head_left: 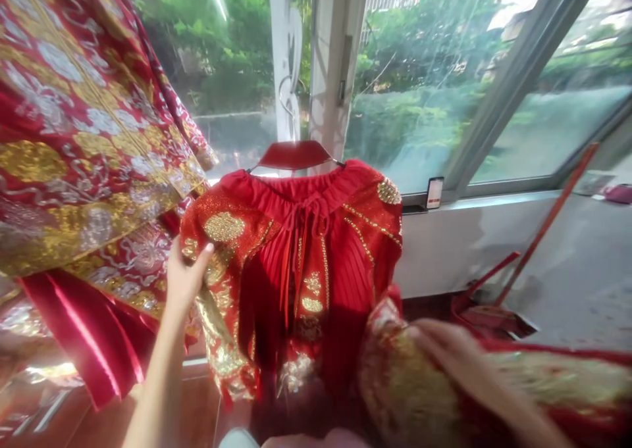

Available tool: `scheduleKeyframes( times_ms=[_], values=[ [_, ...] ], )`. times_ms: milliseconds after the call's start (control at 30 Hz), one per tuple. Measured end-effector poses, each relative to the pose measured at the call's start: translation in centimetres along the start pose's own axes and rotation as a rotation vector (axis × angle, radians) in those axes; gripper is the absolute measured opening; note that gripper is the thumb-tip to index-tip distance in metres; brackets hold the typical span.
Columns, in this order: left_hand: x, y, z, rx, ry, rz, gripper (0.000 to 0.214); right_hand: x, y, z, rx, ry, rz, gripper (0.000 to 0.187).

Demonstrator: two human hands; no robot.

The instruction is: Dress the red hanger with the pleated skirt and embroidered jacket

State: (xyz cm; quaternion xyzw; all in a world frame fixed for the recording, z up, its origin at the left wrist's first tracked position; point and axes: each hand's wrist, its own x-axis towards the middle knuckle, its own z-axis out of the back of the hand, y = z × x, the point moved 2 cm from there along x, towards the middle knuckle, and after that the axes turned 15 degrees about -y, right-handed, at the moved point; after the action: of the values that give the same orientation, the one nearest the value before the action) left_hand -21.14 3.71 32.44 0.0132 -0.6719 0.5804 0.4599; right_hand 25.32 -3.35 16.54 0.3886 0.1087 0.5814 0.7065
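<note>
A red pleated skirt-like garment [340, 264] with gold-embroidered panels hangs on a dark red hanger [296, 155]. Its gathered top edge is tied with a red cord in front. My left hand [186, 273] grips the garment's left side, thumb in front and the other fingers hidden behind the cloth. On the other side, my right hand [444, 343] is closed over a gold-patterned red embroidered panel [399, 369]; motion smears both. More of this gold and red cloth stretches beyond my right wrist toward the right edge.
A large red robe [89, 125] with gold and silver embroidery hangs close on the left. Behind are sliding windows [415, 93], with a phone [434, 193] upright on the sill. A long-handled red dustpan [498, 320] stands by the wall at right.
</note>
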Motion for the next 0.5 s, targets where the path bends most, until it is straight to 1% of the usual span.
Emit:
scheduleKeyframes(
  times_ms=[33, 67, 100, 133, 167, 200, 233, 267, 333, 367, 433, 500],
  values=[
    [-1.3, -0.7, -0.1, 0.068, -0.096, -0.113, 0.052, -1.6, -1.0, -2.6, -0.014, 0.062, -0.002, 0.039],
    [-2.8, -1.6, -0.5, 0.139, -0.168, -0.237, 0.047, -3.0, -2.2, -5.3, -0.061, 0.111, -0.03, 0.039],
    [-4.4, -2.4, -1.3, 0.197, -0.188, -0.361, 0.039, -4.3, -3.6, -7.7, -0.137, 0.143, -0.075, 0.037],
    [-6.1, -3.3, -2.5, 0.233, -0.159, -0.481, 0.03, -5.2, -5.0, -9.7, -0.241, 0.144, -0.146, 0.036],
    [-7.6, -4.2, -4.1, 0.256, -0.064, -0.591, 0.025, -6.0, -6.2, -11.3, -0.324, 0.175, -0.168, 0.035],
    [-8.9, -5.0, -5.7, 0.275, 0.035, -0.674, 0.025, -6.5, -7.2, -12.5, -0.39, 0.195, -0.177, 0.035],
    [-9.8, -5.8, -7.4, 0.319, 0.114, -0.707, 0.028, -6.8, -8.0, -13.2, -0.43, 0.217, -0.168, 0.035],
    [-10.3, -6.4, -9.0, 0.387, 0.16, -0.7, 0.035, -6.9, -8.6, -13.6, -0.445, 0.235, -0.148, 0.036],
    [-10.2, -7.3, -11.6, 0.54, 0.205, -0.637, 0.042, -7.1, -9.1, -13.7, -0.451, 0.257, -0.121, 0.038],
    [-9.9, -7.5, -12.4, 0.601, 0.225, -0.606, 0.042, -7.1, -9.2, -13.6, -0.452, 0.267, -0.109, 0.04],
    [-9.8, -7.3, -13.1, 0.664, 0.296, -0.583, 0.037, -7.1, -9.0, -13.5, -0.447, 0.274, -0.078, 0.042],
    [-10.8, -6.2, -12.6, 0.706, 0.396, -0.574, 0.033, -7.2, -8.7, -13.5, -0.449, 0.27, -0.056, 0.04]
  ],
)
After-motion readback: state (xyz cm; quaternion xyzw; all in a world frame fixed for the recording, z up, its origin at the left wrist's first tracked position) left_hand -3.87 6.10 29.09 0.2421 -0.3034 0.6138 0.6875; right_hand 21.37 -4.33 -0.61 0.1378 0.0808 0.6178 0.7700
